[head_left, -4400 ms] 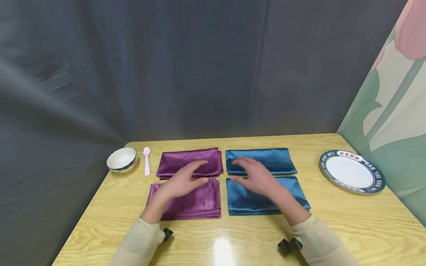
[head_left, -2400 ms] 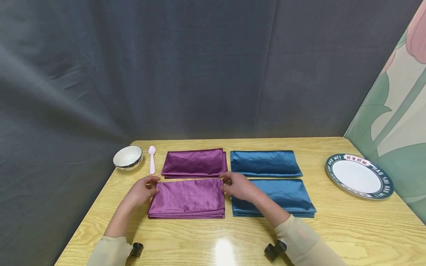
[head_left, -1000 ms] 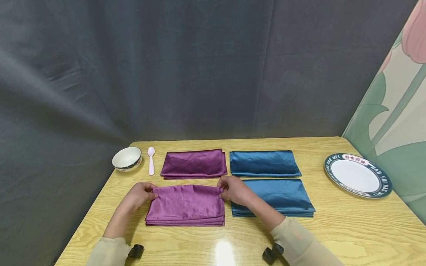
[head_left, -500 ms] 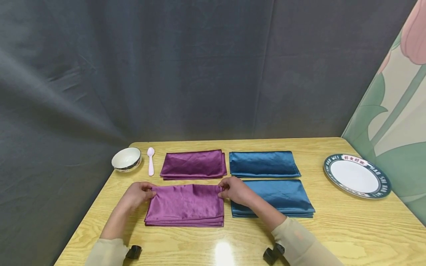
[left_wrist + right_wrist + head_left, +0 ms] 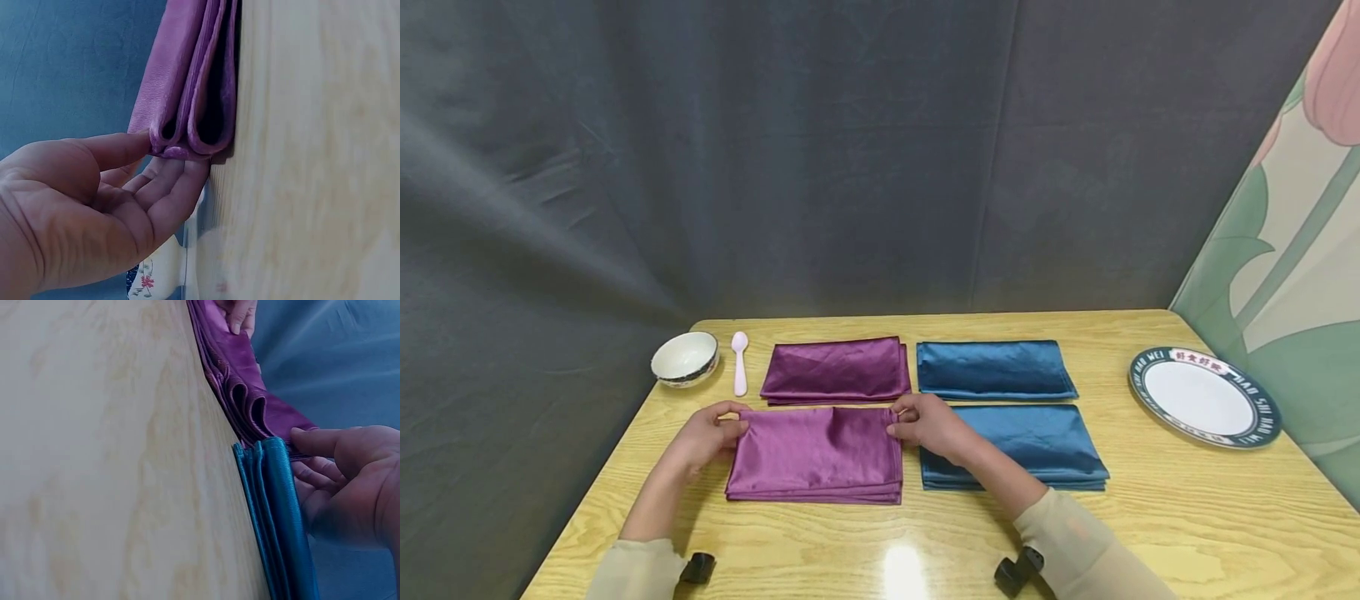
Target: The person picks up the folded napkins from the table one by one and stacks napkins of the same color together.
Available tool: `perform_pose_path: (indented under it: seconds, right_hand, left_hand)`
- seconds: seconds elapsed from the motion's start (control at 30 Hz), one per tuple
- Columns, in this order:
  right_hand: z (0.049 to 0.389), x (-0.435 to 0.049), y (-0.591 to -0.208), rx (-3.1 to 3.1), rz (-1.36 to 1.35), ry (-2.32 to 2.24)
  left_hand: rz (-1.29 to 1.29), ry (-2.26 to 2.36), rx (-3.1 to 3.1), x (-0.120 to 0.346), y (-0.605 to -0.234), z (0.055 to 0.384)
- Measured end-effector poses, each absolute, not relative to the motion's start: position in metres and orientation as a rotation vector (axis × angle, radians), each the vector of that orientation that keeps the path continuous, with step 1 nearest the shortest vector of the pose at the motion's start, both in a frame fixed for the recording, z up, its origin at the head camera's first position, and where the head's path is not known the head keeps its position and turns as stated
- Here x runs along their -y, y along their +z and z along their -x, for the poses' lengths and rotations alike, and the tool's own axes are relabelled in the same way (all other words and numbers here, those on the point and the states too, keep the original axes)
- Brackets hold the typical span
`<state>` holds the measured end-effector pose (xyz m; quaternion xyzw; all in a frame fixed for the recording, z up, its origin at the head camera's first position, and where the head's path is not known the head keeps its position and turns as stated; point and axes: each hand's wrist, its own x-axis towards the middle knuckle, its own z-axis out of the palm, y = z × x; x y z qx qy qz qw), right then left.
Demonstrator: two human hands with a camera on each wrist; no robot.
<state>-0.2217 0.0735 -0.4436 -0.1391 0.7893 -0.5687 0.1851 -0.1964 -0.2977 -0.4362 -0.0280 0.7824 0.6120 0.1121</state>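
A folded purple satin cloth [image 5: 816, 454] is at the near left of the table, its loose layers showing as stacked folds in both wrist views. My left hand [image 5: 703, 435] pinches its far left corner between thumb and fingers. At the far right corner, my right hand [image 5: 931, 427] pinches the same cloth, thumb [image 5: 306, 439] on top and fingers beneath. The far edge looks lifted, and the near edge lies on the wood. Right beside the right hand is a folded blue satin cloth [image 5: 1022, 454], partly covered by that hand and forearm.
Behind lie a second folded purple cloth [image 5: 835, 371] and a second blue one [image 5: 996, 368]. A patterned bowl [image 5: 685, 360] and a pink spoon [image 5: 740, 364] sit at the far left, a green-rimmed plate [image 5: 1205, 397] at the right. A dark curtain [image 5: 850, 158] hangs behind the table [image 5: 820, 550].
Both hands came down from above the cloths and took the near purple cloth's far corners. The cloth slid toward me, and just now its far edge has shifted slightly away and up.
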Motion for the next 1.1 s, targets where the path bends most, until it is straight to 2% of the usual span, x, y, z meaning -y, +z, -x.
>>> perform_pose_path:
  seconds: [0.3,0.7,1.1]
  right_hand:
    - [0.224,-0.071,-0.448,-1.981,0.295,-1.754]
    - [0.228,-0.074,-0.446,-1.939,0.152,-1.833]
    - [0.243,-0.077,-0.449,-1.908,0.15,-1.891]
  left_hand:
    - [0.072,1.776,-2.238,0.296,-0.436,0.196]
    - [0.224,1.819,-2.358,0.292,-0.436,0.203]
    - [0.284,1.901,-2.353,0.291,-0.438,0.21]
